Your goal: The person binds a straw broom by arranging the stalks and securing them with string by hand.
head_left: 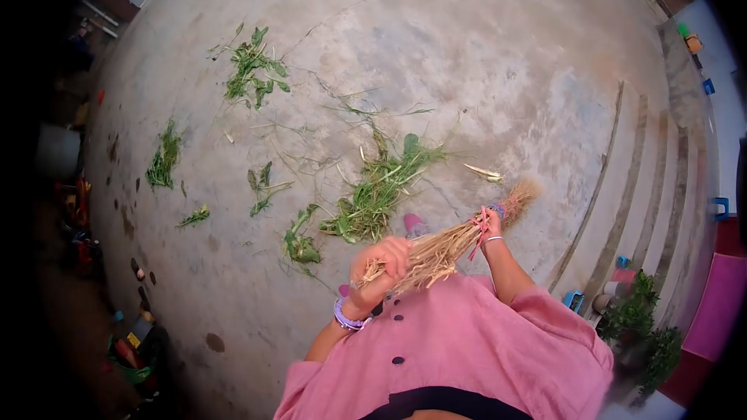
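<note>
Showing soft daylight on the floor (482, 47), bending the steps (646, 179) at right, blurring the straw bundle (443, 253) at its tip, blackening the corners.

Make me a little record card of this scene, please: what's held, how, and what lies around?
Held thing: dry stalk bundle, slanting in front of a pink shirt
Left grip: closed around the bundle near its stubby end
Right grip: closed around it near the wispy, reddish-brown end
Floor: concrete, stained
Largest green heap: ahead of the bundle
Smaller green clump: farther ahead, to the left
Right side: steps, leafy plants
Left edge: clutter, too dark to identify
</note>
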Demonstrator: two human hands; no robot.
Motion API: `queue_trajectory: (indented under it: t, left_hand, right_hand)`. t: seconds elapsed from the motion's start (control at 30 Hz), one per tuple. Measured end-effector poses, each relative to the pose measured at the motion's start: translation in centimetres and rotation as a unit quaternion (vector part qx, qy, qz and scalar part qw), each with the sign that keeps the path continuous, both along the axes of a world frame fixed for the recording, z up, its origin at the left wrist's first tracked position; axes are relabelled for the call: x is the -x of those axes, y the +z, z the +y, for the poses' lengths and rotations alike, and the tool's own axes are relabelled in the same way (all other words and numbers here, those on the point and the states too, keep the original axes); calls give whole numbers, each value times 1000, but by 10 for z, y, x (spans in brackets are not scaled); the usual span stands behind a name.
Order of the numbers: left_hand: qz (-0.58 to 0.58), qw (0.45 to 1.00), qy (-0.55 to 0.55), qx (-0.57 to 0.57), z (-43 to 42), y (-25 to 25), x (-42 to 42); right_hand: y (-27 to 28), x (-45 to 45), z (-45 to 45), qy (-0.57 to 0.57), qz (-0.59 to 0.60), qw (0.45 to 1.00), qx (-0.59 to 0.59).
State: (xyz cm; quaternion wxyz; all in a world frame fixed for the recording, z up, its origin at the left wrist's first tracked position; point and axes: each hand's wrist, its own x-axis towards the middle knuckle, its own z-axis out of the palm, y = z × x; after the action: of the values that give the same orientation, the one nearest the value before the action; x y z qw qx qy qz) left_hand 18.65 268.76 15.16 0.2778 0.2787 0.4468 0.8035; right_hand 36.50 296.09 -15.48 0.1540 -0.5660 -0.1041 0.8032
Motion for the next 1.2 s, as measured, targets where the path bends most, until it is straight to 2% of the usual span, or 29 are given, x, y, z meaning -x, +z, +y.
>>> queue_trajectory:
  t: [0.07,0.1,0.17,0.2,0.3,0.37,0.47,0.57,0.63,0.67,0.7,0.8,0.87,0.93,1.0,1.07,1.2]
  left_hand:
    - [4,996,85,26,5,8,6]
    - [-3,989,144,25,4,16,7]
    - [7,967,254,37,-7,41,2]
    - [23,952,302,51,-13,56,-4]
    - [87,926,365,47,-30,89,-27]
    - [149,887,435,46,-41,101,-43]
    - [192,863,467,-18,-57,109,-57]
    - [244,861,444,-40,-64,119,-68]
    - [259,864,429,-57,-71,110,-72]
    - [226,873,423,-92,-70,103,-71]
    - [188,878,421,-127,-66,95,-73]
    - [84,895,410,-151,-38,75,-76]
    - [50,919,367,-133,-12,58,-74]
    - [23,942,315,-111,18,43,-69]
    - [13,949,300,-100,47,29,-54]
    - [4,967,248,-60,74,16,-31]
    - [-14,952,304,-44,120,15,28]
  right_hand:
    - [1,55,-2,17,-13,999,24]
    - [-5,83,-6,41,37,992,116]
    - [21,145,-36,114,66,975,177]
    - [52,174,-54,146,81,971,173]
    - [84,236,-105,216,102,950,202]
    - [102,260,-125,253,143,928,236]
    - [137,270,-132,293,191,921,172]
    - [163,257,-121,290,235,915,153]
    - [161,236,-103,286,250,917,123]
    - [151,225,-91,287,268,911,123]
    - [159,209,-78,275,224,928,115]
    - [107,170,-22,276,181,941,74]
    - [124,141,14,243,115,960,83]
    - [87,116,62,231,100,967,43]
    - [39,100,109,233,84,967,65]
    - [33,111,126,229,75,969,45]
    - [6,173,156,242,52,967,51]
